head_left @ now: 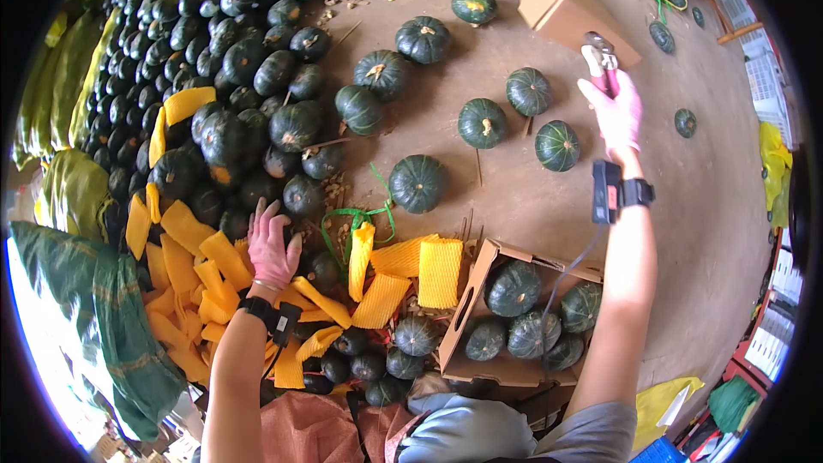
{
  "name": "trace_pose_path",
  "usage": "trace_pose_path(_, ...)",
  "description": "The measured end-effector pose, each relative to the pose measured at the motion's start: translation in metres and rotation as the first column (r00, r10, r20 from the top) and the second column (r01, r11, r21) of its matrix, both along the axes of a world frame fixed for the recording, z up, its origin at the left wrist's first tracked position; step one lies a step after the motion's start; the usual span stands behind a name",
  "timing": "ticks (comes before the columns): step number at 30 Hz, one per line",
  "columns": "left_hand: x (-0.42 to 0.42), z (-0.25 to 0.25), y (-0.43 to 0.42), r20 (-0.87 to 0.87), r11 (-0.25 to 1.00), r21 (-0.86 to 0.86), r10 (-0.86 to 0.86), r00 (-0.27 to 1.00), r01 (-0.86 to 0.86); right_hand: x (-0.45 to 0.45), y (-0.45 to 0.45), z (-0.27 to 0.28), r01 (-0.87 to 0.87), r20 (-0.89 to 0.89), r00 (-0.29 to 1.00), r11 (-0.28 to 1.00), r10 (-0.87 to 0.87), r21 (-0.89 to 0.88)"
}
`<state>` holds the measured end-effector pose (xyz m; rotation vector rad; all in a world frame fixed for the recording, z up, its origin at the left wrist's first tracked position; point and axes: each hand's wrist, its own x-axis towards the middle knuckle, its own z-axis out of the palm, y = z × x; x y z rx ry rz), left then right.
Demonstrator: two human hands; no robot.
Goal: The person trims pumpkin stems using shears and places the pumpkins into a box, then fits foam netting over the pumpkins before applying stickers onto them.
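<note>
My right hand (619,116), in a pink and white glove, is stretched out at the upper right with its fingers round a pair of pruning shears (602,50). The metal head of the shears points up, close to a cardboard box (570,24). At the left, my left hand (273,249) wears a pink glove and has its fingers spread. It lies over the edge of the squash heap, nearest a dark green squash (303,195); whether it touches one I cannot tell. Yellow foam net sleeves (225,259) surround that wrist.
Several loose squashes (417,183) lie on the concrete floor between my hands. An open carton (467,313) with several squashes stands by my knees. Green twine (351,214) lies beside the heap. Green sacks (81,291) line the left, and crates (759,60) stand far right.
</note>
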<state>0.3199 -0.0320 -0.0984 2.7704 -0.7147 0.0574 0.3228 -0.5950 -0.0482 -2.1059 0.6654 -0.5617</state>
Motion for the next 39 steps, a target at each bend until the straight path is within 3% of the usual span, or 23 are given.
trace_pose_path(2, -0.001, -0.001, 0.003, -0.002, 1.000, 0.004, -0.002, 1.000, 0.002, -0.019, 0.029, 0.048, -0.014, 0.052, 0.999, 0.988, 0.006, 0.152)
trace_pose_path(6, 0.001, 0.001, 0.011, -0.044, 0.997, -0.054, -0.062, 0.997, 0.059, -0.072, 0.070, 0.113, -0.055, 0.041, 0.998, 0.993, 0.051, 0.104)
trace_pose_path(7, 0.003, 0.001, 0.013, -0.096, 0.995, -0.080, -0.062, 0.993, 0.055, -0.088, 0.082, 0.126, -0.073, 0.058, 0.996, 0.989, 0.066, 0.130)
trace_pose_path(8, 0.005, 0.004, 0.014, -0.148, 0.993, -0.107, -0.065, 0.987, 0.049, -0.106, 0.094, 0.142, -0.012, -0.048, 0.999, 0.972, 0.024, 0.235)
trace_pose_path(9, 0.007, 0.012, 0.011, -0.274, 0.976, -0.215, -0.021, 0.962, -0.039, -0.121, 0.105, 0.146, -0.095, 0.088, 0.993, 0.960, 0.074, 0.264)
trace_pose_path(10, 0.009, 0.023, 0.004, -0.331, 0.907, -0.406, -0.036, 0.943, -0.108, -0.136, 0.117, 0.150, -0.180, 0.220, 0.968, 0.943, 0.120, 0.281)
trace_pose_path(12, 0.002, 0.062, -0.022, -0.344, 0.745, -0.655, -0.146, 0.928, -0.126, -0.173, 0.143, 0.169, -0.226, 0.224, 0.963, 0.897, 0.148, 0.379)
trace_pose_path(14, -0.007, 0.105, -0.045, -0.199, 0.595, -0.803, -0.206, 0.958, -0.039, -0.213, 0.145, 0.166, -0.338, 0.277, 0.934, 0.809, 0.226, 0.481)
trace_pose_path(16, -0.012, 0.140, -0.062, -0.071, 0.329, -0.944, -0.302, 0.951, 0.034, -0.256, 0.141, 0.154, -0.389, 0.303, 0.919, 0.690, 0.250, 0.610)
trace_pose_path(18, -0.018, 0.172, -0.059, -0.287, 0.398, -0.916, -0.542, 0.790, -0.060, -0.304, 0.138, 0.144, -0.253, 0.236, 0.965, 0.627, 0.113, 0.737)
trace_pose_path(20, -0.030, 0.164, -0.070, -0.250, 0.311, -0.949, -0.636, 0.730, -0.054, -0.334, 0.141, 0.151, -0.286, 0.244, 0.958, 0.583, 0.152, 0.760)
trace_pose_path(22, -0.032, 0.147, -0.084, -0.142, 0.374, -0.911, -0.679, 0.720, 0.173, -0.365, 0.134, 0.158, -0.351, 0.258, 0.935, 0.532, 0.243, 0.771)
trace_pose_path(24, -0.050, 0.138, -0.101, -0.026, 0.333, -0.899, -0.688, 0.725, 0.284, -0.392, 0.125, 0.166, -0.345, 0.233, 0.934, 0.509, 0.271, 0.789)
trace_pose_path(25, -0.063, 0.130, -0.110, -0.229, 0.264, -0.964, -0.754, 0.616, -0.035, -0.404, 0.120, 0.169, -0.321, 0.213, 0.942, 0.514, 0.259, 0.796)
trace_pose_path(26, -0.073, 0.113, -0.126, -0.125, 0.074, -0.992, -0.764, 0.633, -0.105, -0.418, 0.115, 0.171, -0.287, 0.190, 0.954, 0.522, 0.232, 0.803)
trace_pose_path(28, -0.087, 0.098, -0.138, -0.343, 0.172, -0.922, -0.778, 0.526, -0.347, -0.444, 0.107, 0.172, -0.213, 0.153, 0.976, 0.545, 0.153, 0.811)
trace_pose_path(30, -0.097, 0.089, -0.144, -0.347, 0.298, -0.935, -0.671, 0.655, -0.191, -0.468, 0.097, 0.171, -0.129, 0.132, 0.991, 0.572, 0.036, 0.810)
trace_pose_path(31, -0.100, 0.083, -0.149, -0.350, 0.346, -0.927, -0.654, 0.671, -0.145, -0.480, 0.091, 0.171, -0.093, 0.131, 0.991, 0.588, -0.021, 0.804)
trace_pose_path(32, -0.103, 0.085, -0.152, -0.424, 0.472, -0.875, -0.634, 0.646, -0.112, -0.493, 0.085, 0.172, -0.057, 0.133, 0.988, 0.601, -0.082, 0.797)
trace_pose_path(35, -0.127, 0.083, -0.180, -0.546, 0.650, -0.742, -0.445, 0.709, -0.164, -0.519, 0.065, 0.180, -0.025, 0.185, 0.963, 0.623, -0.194, 0.782)
trace_pose_path(36, -0.118, 0.138, -0.162, -0.756, 0.763, -0.612, -0.487, 0.438, -0.207, -0.513, 0.065, 0.184, -0.061, 0.229, 0.954, 0.623, -0.193, 0.780)
trace_pose_path(38, -0.126, 0.102, -0.183, -0.561, 0.756, -0.652, -0.429, 0.708, -0.059, -0.451, 0.095, 0.201, -0.190, 0.339, 0.931, 0.618, -0.133, 0.763)
trace_pose_path(39, -0.123, 0.093, -0.181, -0.501, 0.755, -0.655, -0.414, 0.760, -0.021, -0.419, 0.113, 0.209, -0.217, 0.354, 0.930, 0.623, -0.103, 0.751)
